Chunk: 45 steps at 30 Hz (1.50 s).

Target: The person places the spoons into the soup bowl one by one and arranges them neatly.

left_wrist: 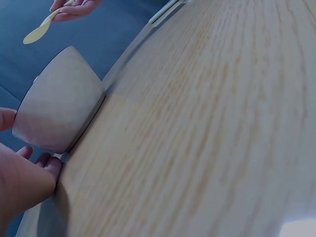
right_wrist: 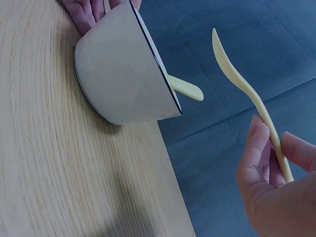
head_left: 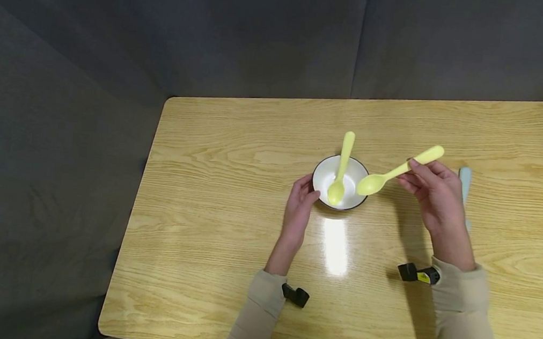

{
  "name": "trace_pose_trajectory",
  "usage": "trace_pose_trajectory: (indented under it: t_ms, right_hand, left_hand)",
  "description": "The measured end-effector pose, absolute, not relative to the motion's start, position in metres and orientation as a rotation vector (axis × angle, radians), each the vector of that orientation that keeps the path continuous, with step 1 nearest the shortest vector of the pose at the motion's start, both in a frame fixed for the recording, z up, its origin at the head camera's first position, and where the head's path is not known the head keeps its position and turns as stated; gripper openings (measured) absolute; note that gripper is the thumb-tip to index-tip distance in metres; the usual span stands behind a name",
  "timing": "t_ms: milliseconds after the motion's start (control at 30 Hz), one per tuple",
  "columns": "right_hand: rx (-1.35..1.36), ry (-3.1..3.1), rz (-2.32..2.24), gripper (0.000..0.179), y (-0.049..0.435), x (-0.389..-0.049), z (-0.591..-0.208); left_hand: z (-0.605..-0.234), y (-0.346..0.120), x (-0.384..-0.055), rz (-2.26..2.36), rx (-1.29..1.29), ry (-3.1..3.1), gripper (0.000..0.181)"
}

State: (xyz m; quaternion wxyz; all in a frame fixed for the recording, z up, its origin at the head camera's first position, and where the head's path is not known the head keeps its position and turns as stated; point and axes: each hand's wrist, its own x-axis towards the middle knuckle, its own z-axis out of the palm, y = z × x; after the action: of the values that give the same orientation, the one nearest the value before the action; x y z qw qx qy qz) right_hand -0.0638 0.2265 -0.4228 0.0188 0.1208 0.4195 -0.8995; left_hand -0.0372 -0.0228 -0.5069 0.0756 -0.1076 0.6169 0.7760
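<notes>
A white bowl sits upright on the wooden tabletop. The left hand holds the bowl by its left side, thumb at the rim and fingers bent round the outside. One yellow spoon leans in the bowl with its scoop down inside and its handle poking out past the far rim. The right hand pinches another yellow spoon between thumb and fingers. That spoon is up in the air by the bowl's right side, not touching it.

Some things could go wrong, I think. The right hand only pinches the spoon, so a loose pinch could let it twist or drop. If the held spoon dips too low, it could bump the rim and make the bowl slide. A knock on the long handle of the leaning spoon could flip that spoon out. If the left hand pushes down hard on the rim, the bowl could tip.

Some bits are hard to see. The right hand and wrist cover part of a pale blue thing, so I can't tell its whole shape. The bowl hides some left finger ends. In the right wrist view, the bowl's wall hides the leaning spoon's scoop, and the end of the held spoon's handle is hidden behind the hand.
</notes>
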Motion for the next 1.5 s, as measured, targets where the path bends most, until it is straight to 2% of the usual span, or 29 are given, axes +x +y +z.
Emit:
trace_pose_trajectory:
  t_ms: [433,900,1233,1500]
  right_hand:
    - [0.388,1.325,-2.776,0.009,0.220,-0.066,-0.425]
    - [0.442,1.369,-2.700,0.004,0.208,-0.067,-0.433]
    - [0.432,1.401,-2.660,0.013,0.201,-0.068,-0.437]
    - [0.425,1.427,-2.626,0.011,0.197,-0.068,-0.441]
  left_hand:
    - [-0.512,-0.028,-0.036,2.377,-0.157,1.771,0.065]
    - [-0.513,-0.029,-0.036,2.343,-0.175,1.781,0.064]
    - [-0.515,-0.029,-0.036,2.336,-0.189,1.783,0.063]
    - [-0.515,-0.030,-0.035,2.336,-0.186,1.784,0.063]
